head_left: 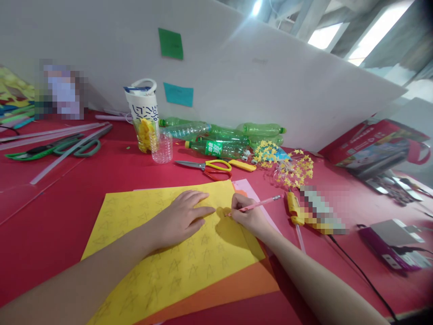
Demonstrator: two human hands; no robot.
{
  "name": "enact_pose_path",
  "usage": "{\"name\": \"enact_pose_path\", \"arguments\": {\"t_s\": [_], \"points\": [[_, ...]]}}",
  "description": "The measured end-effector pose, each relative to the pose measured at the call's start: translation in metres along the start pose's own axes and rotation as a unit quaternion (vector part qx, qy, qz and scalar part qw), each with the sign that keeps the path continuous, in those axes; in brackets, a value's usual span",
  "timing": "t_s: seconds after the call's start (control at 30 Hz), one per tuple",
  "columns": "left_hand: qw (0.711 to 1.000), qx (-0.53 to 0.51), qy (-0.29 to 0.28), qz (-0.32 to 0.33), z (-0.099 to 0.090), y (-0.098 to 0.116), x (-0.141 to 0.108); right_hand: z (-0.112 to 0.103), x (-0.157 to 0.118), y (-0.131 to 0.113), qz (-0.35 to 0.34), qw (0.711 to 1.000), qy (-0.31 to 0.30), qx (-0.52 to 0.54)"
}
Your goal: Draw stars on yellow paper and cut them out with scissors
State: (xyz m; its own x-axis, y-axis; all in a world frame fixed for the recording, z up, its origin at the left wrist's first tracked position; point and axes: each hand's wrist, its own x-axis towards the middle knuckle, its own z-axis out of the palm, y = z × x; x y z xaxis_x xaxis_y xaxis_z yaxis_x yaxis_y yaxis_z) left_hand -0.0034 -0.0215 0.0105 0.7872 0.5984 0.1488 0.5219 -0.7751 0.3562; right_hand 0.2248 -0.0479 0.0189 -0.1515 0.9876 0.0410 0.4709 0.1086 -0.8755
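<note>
A sheet of yellow paper (pixel 162 289) covered with rows of pencil-drawn stars lies in front of me, over orange paper (pixel 216 289) and pink paper (pixel 244 184). My left hand (pixel 184 216) rests flat on the yellow sheet, fingers spread. Near the sheet's right edge, my right hand (pixel 248 214) grips a pink pencil (pixel 259 204), its tip at the paper and its eraser end pointing right. Past the paper's far edge lie scissors (pixel 206 168) with one yellow and one red handle.
Green plastic bottles (pixel 233 146) lie along the white partition (pixel 216 58). Yellow star decorations (pixel 294 167) and a yellow glue gun (pixel 294 207) with a cord are on the right. More scissors (pixel 77 146) and clear sticks lie left. A white cup (pixel 144 108) stands behind.
</note>
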Motion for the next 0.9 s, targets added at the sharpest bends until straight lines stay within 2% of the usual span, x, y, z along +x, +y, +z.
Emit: {"name": "enact_pose_path", "arguments": {"t_s": [0.9], "points": [[1.0, -0.012, 0.01, -0.002, 0.0006, 0.0, 0.0008, 0.0041, -0.0042, 0.0065, 0.008, 0.999, -0.047, 0.014]]}}
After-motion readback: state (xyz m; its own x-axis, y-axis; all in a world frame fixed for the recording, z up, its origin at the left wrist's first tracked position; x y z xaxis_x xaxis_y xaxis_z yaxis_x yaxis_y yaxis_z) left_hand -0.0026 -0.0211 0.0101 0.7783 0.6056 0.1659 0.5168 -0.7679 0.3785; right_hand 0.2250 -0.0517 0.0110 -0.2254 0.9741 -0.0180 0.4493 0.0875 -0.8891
